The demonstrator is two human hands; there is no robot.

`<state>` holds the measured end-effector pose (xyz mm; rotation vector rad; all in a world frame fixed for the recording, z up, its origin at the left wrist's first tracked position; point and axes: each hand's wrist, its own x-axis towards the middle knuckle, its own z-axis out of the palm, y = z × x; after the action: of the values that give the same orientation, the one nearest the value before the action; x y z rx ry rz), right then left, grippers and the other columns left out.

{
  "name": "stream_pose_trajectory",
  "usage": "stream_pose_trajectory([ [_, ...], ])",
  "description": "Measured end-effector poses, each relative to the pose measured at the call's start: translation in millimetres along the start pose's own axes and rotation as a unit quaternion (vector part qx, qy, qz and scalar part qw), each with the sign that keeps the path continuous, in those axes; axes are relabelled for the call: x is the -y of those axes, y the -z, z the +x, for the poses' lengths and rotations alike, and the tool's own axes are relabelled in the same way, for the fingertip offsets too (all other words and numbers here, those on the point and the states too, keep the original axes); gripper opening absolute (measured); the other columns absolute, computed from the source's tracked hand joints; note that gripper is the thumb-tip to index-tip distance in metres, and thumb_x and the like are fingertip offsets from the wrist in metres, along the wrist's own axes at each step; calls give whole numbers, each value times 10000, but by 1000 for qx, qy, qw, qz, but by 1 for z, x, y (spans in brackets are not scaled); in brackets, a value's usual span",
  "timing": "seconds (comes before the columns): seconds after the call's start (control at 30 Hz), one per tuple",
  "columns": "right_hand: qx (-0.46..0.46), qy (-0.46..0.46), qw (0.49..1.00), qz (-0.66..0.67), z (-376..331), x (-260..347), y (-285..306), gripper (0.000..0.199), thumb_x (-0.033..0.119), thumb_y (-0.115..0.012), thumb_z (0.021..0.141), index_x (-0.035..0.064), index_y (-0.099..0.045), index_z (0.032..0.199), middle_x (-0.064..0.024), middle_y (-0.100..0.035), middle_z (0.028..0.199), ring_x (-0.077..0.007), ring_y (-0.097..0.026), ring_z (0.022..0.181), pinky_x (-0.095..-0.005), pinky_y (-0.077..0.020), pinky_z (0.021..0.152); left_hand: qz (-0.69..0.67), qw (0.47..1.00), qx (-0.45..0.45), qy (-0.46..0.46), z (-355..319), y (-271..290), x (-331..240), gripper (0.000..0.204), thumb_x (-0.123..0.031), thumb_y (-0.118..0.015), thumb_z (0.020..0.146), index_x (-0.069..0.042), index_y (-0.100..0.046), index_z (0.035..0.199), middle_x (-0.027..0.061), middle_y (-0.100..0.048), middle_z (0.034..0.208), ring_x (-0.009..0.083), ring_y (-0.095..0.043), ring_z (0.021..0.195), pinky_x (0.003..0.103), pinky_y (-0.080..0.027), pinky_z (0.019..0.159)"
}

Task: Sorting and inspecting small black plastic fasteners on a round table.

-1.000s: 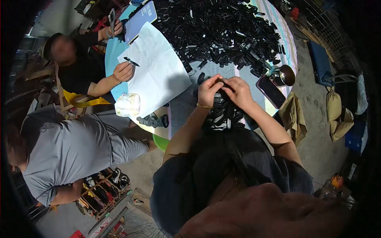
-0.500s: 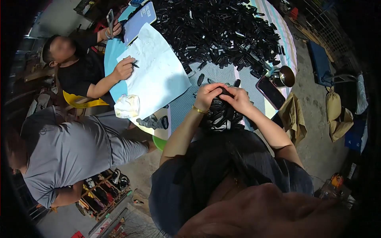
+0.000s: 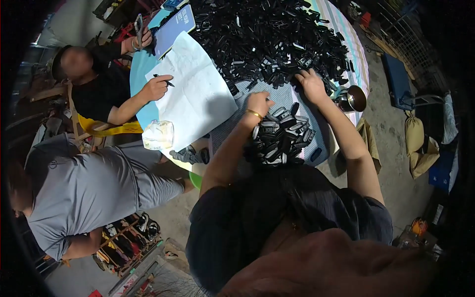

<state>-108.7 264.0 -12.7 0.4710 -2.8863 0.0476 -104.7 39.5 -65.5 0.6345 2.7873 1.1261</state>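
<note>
A big heap of small, elongated black plastic pieces (image 3: 277, 42) covers the far side of the table. Closer to my body lies a smaller pile of similar pieces (image 3: 284, 136), some showing grey inner faces. My right hand (image 3: 312, 85) reaches to the near edge of the big heap, its fingers apart and touching the pieces. Just above the small pile, my left hand (image 3: 259, 103), with a gold bracelet at the wrist, has its fingers curled in. Whatever they hold is too small and dark to make out.
A metal cup (image 3: 352, 99) stands right of my forearm. A large white sheet (image 3: 190, 84), a blue spiral notebook (image 3: 174, 30) and a white packet (image 3: 158, 135) lie leftward. One person there holds a pen (image 3: 165, 80) and a phone (image 3: 138, 24); another in grey (image 3: 94, 183) is nearby.
My hands were together over the small pile and have parted. The right went forward to the big heap; the left moved slightly left and forward. My right forearm now covers the phone's place.
</note>
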Motion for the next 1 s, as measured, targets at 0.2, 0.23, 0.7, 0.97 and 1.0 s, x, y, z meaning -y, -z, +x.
stream_pose_trajectory([
  [0.2, -26, 82, 996, 10, 11, -16, -6, 200, 108, -509, 689, 72, -592, 867, -54, -553, 803, -234, -505, 843, -334, -445, 673, 129, 978, 150, -67, 0, -3, -4, 373, -394, -513, 763, -47, -641, 813, 159, -600, 738, 328, -542, 775, 393, -414, 754],
  [0.23, -43, 49, 994, 87, 12, -7, 5, 196, 124, -534, 692, 60, -593, 868, -71, -565, 797, -249, -516, 825, -341, -444, 677, 136, 983, 116, -40, -4, -3, -9, 350, -390, -486, 784, -82, -648, 820, 137, -599, 825, 333, -540, 771, 399, -415, 745],
  [0.7, -43, -125, 974, 182, 94, 7, -26, 302, 205, -566, 738, 31, -563, 985, -183, -595, 887, -316, -567, 852, -384, -460, 740, -636, 739, -51, 216, -23, 27, -18, 222, -166, -485, 864, 22, -519, 977, 76, -570, 869, 164, -568, 799, 296, -498, 708],
  [0.97, 90, -199, 970, 107, 113, -16, -44, 493, 200, -594, 665, 16, -476, 1108, -236, -577, 910, -346, -574, 836, -405, -458, 739, -631, 756, -6, 171, -46, 21, -31, 247, -44, -461, 857, 34, -460, 1092, 86, -532, 911, 182, -569, 823, 305, -496, 728],
  [1.0, 92, -199, 970, 108, 108, -12, -40, 493, 200, -594, 665, 16, -476, 1108, -236, -577, 910, -346, -574, 836, -405, -458, 739, -647, 743, -8, 174, -47, 23, -32, 256, -34, -458, 856, 34, -452, 1102, 88, -527, 914, 187, -566, 835, 310, -494, 742],
])
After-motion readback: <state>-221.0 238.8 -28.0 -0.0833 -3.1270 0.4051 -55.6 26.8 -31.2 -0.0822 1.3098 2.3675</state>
